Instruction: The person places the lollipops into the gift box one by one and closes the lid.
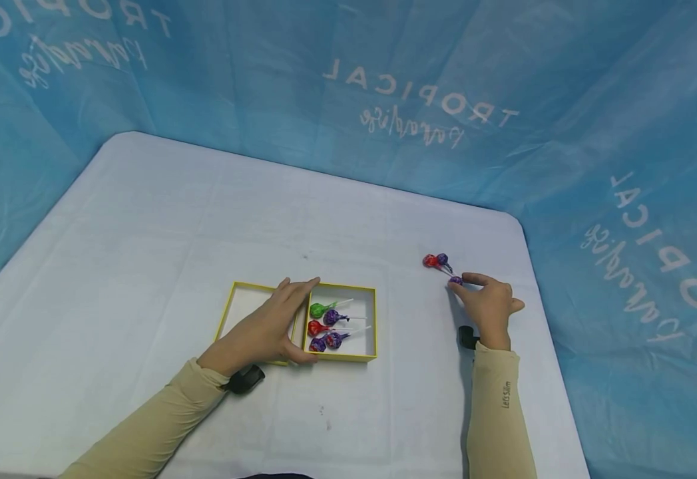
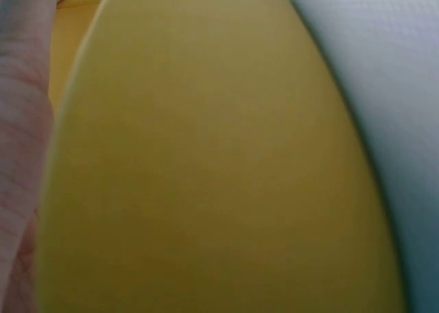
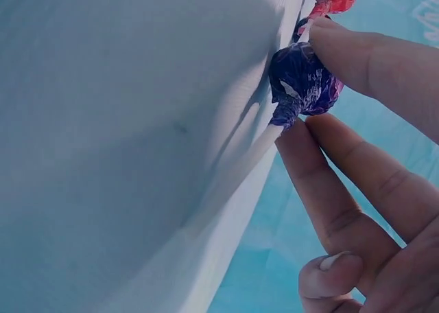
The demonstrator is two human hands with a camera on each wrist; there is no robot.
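Observation:
My right hand [image 1: 488, 306] pinches the wrapped head of a purple lollipop [image 3: 302, 79] between thumb and fingertips, its white stick slanting down over the white cloth in the right wrist view. Just beyond it lie a red lollipop [image 1: 430, 261] and another purple lollipop [image 1: 442, 259]. My left hand [image 1: 270, 326] spans the left side of a yellow-rimmed box [image 1: 375, 326], thumb at the front edge and fingers at the back, holding it. Inside are a green lollipop [image 1: 318, 310], a red lollipop [image 1: 315, 327] and several purple ones [image 1: 332, 317]. A yellow wall [image 2: 206, 155] fills the left wrist view.
A second yellow-rimmed box part [image 1: 226, 309], white inside, lies left of the box, partly hidden under my left hand and wrist. White cloth [image 1: 204, 213] covers the table. Blue printed sheeting [image 1: 300, 86] hangs behind and at both sides.

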